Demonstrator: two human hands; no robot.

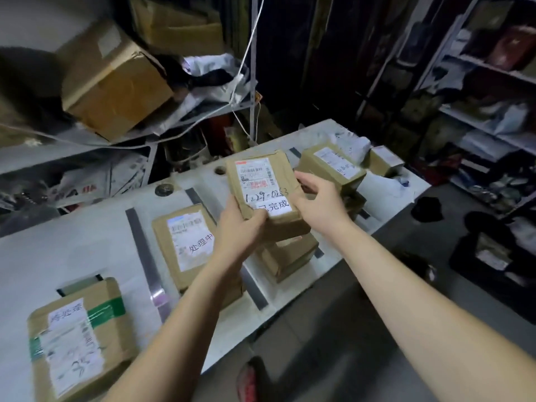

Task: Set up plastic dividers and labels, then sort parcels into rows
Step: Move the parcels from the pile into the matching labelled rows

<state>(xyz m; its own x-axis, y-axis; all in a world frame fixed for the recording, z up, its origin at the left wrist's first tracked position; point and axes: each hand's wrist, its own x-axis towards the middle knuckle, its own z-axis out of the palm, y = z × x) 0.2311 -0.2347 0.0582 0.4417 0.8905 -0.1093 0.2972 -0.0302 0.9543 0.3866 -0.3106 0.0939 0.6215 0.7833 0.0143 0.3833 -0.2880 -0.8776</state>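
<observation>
**Parcel Held Above a Divided Row**

I see a white counter (87, 250) in a dim storeroom, with shelving (481, 127) at right. Grey divider strips (140, 245) split the counter into rows, and its near edge borders open floor (333, 329). The brown parcel (261, 195), with a barcode label and a white slip, is above another parcel (293, 256). The left hand (240, 227) grip curls round its near corner. The right hand (319, 198) grip pinches its right edge.

brown parcels (262, 195), white labels (272, 207), grey dividers (143, 250)
</observation>
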